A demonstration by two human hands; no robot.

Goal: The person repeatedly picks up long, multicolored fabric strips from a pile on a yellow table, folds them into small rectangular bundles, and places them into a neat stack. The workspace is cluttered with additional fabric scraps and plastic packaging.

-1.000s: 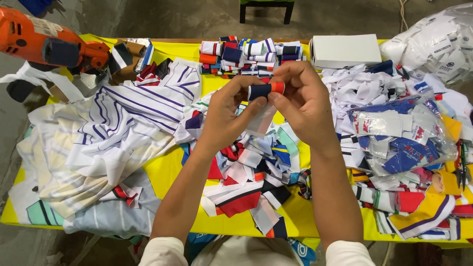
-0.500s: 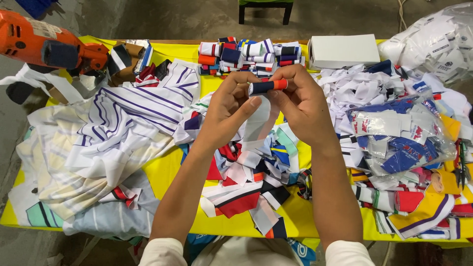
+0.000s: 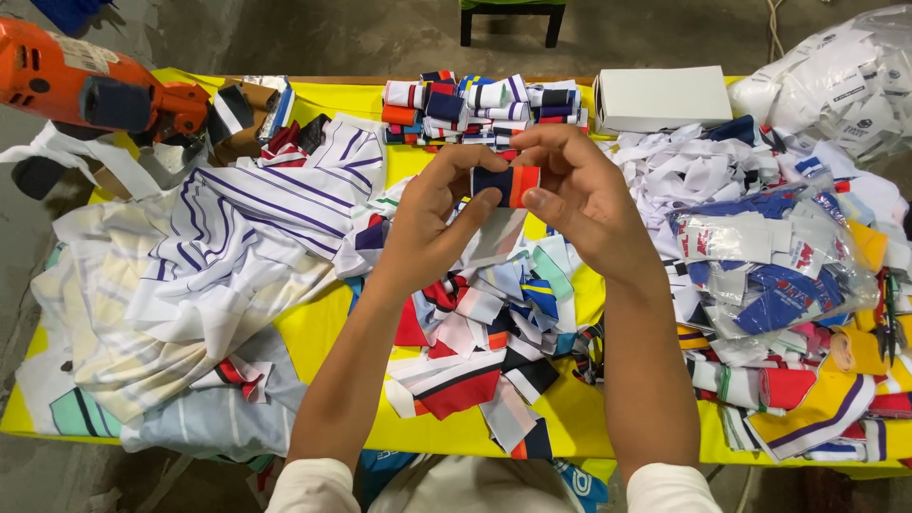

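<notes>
Both hands are raised over the middle of a yellow table [image 3: 313,332]. My left hand [image 3: 432,218] and my right hand [image 3: 579,195] pinch a small folded strip of knit fabric [image 3: 505,183], dark blue with an orange end, between thumbs and fingers. A pale tail of cloth hangs below it. Under the hands lies a loose heap of striped fabric pieces [image 3: 484,332] in red, blue, white and green.
A neat row of folded striped strips [image 3: 475,109] lines the far edge, beside a white box [image 3: 663,95]. Striped white cloth [image 3: 218,256] covers the left. An orange power tool [image 3: 85,85] sits far left. Plastic bags of labels [image 3: 779,266] and white scraps fill the right.
The hands have turned and flattened the small strip, so its blue and orange face shows wider. The hands have stayed at the same place above the heap.
</notes>
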